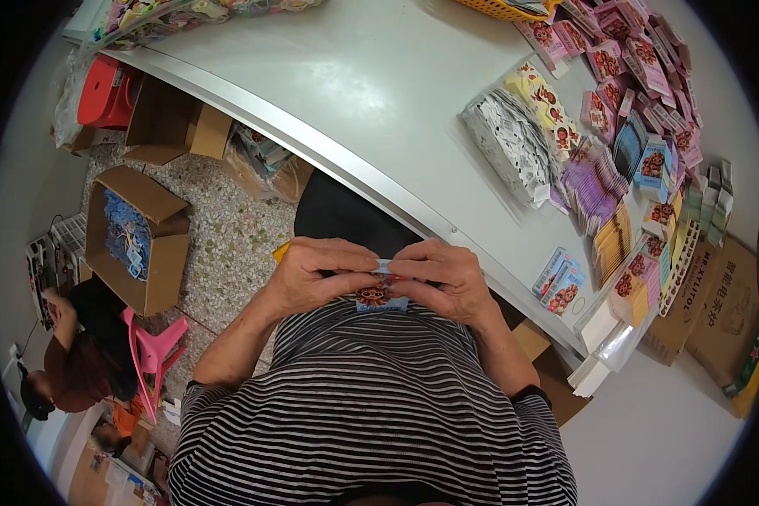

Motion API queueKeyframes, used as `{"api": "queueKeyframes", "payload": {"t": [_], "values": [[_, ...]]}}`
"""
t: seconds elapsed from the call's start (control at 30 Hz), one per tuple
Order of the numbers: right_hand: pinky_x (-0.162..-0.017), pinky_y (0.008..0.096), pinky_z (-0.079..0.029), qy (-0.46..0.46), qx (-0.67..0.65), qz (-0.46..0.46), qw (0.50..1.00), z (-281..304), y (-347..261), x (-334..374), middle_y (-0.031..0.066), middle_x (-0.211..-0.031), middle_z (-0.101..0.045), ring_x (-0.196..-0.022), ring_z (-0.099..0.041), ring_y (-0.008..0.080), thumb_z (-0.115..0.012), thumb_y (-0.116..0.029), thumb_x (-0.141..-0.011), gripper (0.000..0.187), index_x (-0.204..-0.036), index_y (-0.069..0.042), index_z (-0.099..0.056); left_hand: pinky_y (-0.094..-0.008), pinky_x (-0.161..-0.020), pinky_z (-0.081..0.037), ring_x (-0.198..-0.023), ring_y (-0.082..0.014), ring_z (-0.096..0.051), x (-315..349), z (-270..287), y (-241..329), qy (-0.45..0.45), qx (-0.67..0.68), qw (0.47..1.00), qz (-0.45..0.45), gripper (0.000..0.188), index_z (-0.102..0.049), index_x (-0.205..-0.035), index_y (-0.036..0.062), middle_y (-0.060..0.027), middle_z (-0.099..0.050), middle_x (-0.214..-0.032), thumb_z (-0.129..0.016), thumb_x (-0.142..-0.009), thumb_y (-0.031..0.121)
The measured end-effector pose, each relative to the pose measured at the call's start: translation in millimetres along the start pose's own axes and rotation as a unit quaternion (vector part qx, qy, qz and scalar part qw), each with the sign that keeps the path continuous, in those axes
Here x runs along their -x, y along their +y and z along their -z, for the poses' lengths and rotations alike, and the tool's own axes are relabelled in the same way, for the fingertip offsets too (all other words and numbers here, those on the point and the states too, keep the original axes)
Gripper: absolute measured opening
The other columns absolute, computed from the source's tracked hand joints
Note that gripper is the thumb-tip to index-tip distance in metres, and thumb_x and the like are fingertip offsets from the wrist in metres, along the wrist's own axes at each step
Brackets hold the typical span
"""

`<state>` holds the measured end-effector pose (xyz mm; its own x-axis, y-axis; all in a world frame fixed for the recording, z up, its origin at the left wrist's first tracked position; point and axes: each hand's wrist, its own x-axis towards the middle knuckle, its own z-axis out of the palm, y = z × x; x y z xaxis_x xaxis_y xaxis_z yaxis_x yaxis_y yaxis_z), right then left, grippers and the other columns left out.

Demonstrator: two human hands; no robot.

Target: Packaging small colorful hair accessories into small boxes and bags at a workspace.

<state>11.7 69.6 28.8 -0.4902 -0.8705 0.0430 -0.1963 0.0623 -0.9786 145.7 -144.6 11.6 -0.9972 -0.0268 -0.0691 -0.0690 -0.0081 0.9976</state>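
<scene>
A small blue printed packet [382, 302] sits between the left hand [316, 274] and right hand [447, 277], just off the near edge of the table [346, 93]. Both hands are nearly closed, thumbs and fingers pinching its upper part from either side.

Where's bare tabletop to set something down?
Biggest patch: the table's middle, between front edge, filled plastic bag, yellow basket and clear-bagged bundle. Smaller strip: between that bundle and two blue packets. Crowded: right end, with pink boxes and purple card stacks.
</scene>
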Motion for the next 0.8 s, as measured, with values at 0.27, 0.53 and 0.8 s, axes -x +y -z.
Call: {"api": "queueKeyframes", "payload": {"t": [0.27,0.53,0.8], "values": [[-0.07,0.029,-0.053,0.023,-0.044,-0.093,0.994,6.8,-23.0,-9.1,0.0112,-0.101,-0.073,-0.081,-0.068,0.0193,-0.08,0.004,-0.074,0.036,-0.108,-0.003,-0.074,-0.0299,-0.071,-0.059,-0.081,-0.0219,-0.072,-13.0,-2.9,11.9,0.079,-0.084,0.985,-0.131,0.026,-0.074,-0.104,-0.0031,-0.0145,-0.074,-0.096,-0.078,-0.078,-0.003],[-0.084,0.0385,-0.058,0.142,0.164,0.238,0.947,8.6,-47.6,-59.4,0.014,-0.105,-0.07,-0.095,-0.07,0.0298,-0.078,0.008,-0.069,0.032,-0.099,0.0,-0.07,-0.0325,-0.087,-0.057,-0.096,-0.0214,-0.069,-6.5,24.9,28.6,0.169,0.211,0.951,0.149,0.062,-0.058,-0.129,-0.0008,-0.0119,-0.07,-0.107,-0.035,-0.107,0.053],[-0.085,0.0396,-0.057,-0.028,0.226,0.289,0.93,19.1,-48.3,-94.0,0.0106,-0.115,-0.067,-0.103,-0.068,0.0313,-0.078,0.0,-0.073,0.026,-0.098,-0.005,-0.072,-0.0309,-0.083,-0.059,-0.093,-0.0163,-0.071,-65.2,26.7,39.9,0.218,0.409,0.884,0.068,0.029,-0.052,-0.126,-0.0019,-0.012,-0.069,-0.11,-0.056,-0.104,0.016]]}}
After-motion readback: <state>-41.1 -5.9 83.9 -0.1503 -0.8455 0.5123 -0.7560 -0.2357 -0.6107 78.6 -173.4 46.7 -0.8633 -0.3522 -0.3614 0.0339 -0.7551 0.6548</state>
